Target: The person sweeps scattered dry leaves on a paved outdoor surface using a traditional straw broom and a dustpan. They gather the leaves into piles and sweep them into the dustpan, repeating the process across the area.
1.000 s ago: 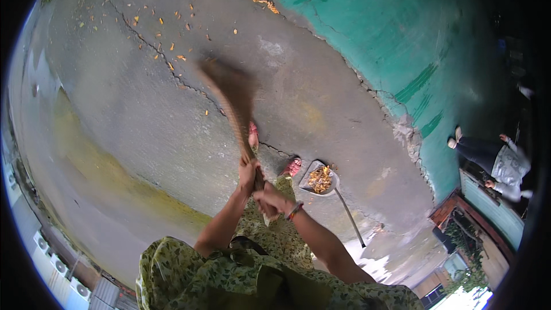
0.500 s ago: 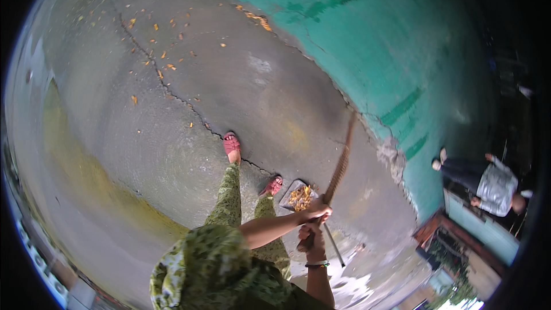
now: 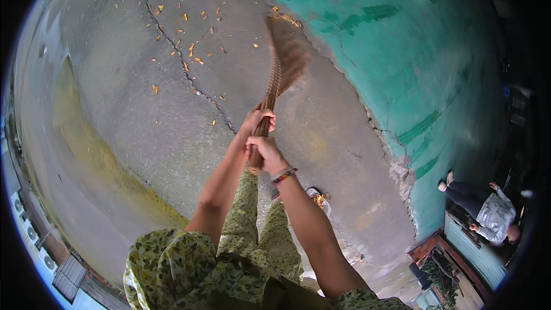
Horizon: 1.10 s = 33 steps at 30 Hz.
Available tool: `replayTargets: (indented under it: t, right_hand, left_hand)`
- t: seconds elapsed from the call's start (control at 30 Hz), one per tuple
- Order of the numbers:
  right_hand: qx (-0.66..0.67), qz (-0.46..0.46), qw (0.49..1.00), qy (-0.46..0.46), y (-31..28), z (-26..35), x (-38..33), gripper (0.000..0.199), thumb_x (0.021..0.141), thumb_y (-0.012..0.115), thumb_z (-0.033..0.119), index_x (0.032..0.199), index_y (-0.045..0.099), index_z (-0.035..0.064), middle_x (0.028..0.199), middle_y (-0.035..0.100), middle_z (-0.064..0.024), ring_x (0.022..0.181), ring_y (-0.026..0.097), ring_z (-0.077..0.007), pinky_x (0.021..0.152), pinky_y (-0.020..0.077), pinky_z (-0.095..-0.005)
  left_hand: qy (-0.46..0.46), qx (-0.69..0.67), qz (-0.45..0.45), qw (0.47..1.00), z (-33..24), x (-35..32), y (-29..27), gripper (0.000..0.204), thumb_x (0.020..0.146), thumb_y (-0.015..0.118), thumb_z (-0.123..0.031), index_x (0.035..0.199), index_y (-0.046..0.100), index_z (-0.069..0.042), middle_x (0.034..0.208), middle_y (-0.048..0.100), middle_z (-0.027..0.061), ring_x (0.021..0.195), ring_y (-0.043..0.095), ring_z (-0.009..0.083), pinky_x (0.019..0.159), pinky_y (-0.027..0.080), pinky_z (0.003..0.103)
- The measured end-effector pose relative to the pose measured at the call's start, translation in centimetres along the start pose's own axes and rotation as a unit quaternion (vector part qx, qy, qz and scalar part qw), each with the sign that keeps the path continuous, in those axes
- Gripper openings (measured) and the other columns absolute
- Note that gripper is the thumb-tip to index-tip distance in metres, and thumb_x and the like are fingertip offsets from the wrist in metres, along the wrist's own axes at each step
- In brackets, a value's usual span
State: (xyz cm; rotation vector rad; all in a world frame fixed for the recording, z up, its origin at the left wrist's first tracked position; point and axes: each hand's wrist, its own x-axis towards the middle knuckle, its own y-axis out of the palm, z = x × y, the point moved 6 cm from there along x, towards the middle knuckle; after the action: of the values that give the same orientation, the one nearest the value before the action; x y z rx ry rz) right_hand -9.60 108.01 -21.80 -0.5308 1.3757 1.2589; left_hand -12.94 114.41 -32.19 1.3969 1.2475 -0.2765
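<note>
With both hands I grip a brown broom [image 3: 275,74], held out in front of me over the grey concrete. My left hand [image 3: 258,120] wraps round its bound handle, nearer the bristles. Closer to my body, my right hand [image 3: 264,150] is closed on the butt end, a beaded bracelet on that wrist. The broom head fans out to the right and is smeared by motion, so I cannot tell whether it touches the ground. A dustpan [image 3: 327,205] with yellow leaves in it sits to the right of my legs, partly hidden behind my right forearm.
Yellow leaves [image 3: 186,66] lie scattered ahead to the left along a crack [image 3: 166,37]. A broken concrete edge [image 3: 400,178] borders the green-painted ground [image 3: 390,69]. At the far right is another person [image 3: 493,215] in a grey top, near a brick-edged planter [image 3: 427,247].
The broom has swung from the right to straight ahead, and both hands moved forward and left with it. The dustpan is now partly covered by my right arm.
</note>
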Motion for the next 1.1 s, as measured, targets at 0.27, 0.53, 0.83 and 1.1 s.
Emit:
replayTargets:
  t: [0.27, 0.53, 0.83, 1.1]
  right_hand:
    - [-0.087, 0.025, 0.996, 0.005, -4.7, 0.7, -12.2, 0.014, 0.077, 0.062, 0.015, 0.074, 0.052, 0.0052, 0.056, 0.053, -0.0029, 0.042, 0.050, -0.0112, 0.038, 0.0442, -0.0261]
    - [-0.058, -0.062, 0.996, 0.005, -6.8, 3.3, -5.5, 0.022, 0.083, 0.055, 0.018, 0.064, 0.054, 0.0063, 0.055, 0.053, -0.0038, 0.048, 0.053, -0.0145, 0.047, 0.0432, -0.0263]
    - [0.053, 0.074, 0.989, 0.113, -15.6, -0.5, -14.6, 0.031, 0.092, 0.044, 0.027, 0.069, 0.050, 0.0073, 0.057, 0.048, -0.0019, 0.045, 0.045, -0.0124, 0.044, 0.0377, -0.0260]
    - [0.023, -0.085, 0.987, -0.132, -12.9, 6.5, -20.9, 0.032, 0.094, 0.042, 0.031, 0.077, 0.053, 0.0061, 0.065, 0.051, -0.0024, 0.053, 0.049, -0.0135, 0.048, 0.0398, -0.0262]
  left_hand:
    - [0.117, 0.073, -0.103, 0.985, 1.7, -9.8, 9.2, 0.083, 0.077, 0.052, 0.000, 0.141, 0.003, -0.019, 0.074, 0.048, 0.0102, 0.050, 0.054, 0.0192, 0.043, 0.047, 0.032]
    - [-0.070, -0.010, 0.111, 0.991, 7.0, 2.3, 9.4, 0.039, 0.067, 0.059, 0.006, 0.102, 0.042, -0.001, 0.054, 0.050, 0.0117, 0.042, 0.053, 0.0230, 0.039, 0.046, 0.037]
    - [0.049, 0.104, -0.059, 0.992, 10.4, -4.5, 15.0, 0.100, 0.071, 0.055, 0.007, 0.137, -0.017, -0.014, 0.062, 0.052, 0.0118, 0.045, 0.054, 0.0212, 0.038, 0.047, 0.034]
    - [-0.119, 0.336, 0.370, 0.858, 19.6, -2.0, 23.2, 0.033, 0.082, 0.060, -0.026, 0.100, 0.052, 0.001, 0.075, 0.058, 0.0106, 0.061, 0.060, 0.0170, 0.056, 0.050, 0.033]
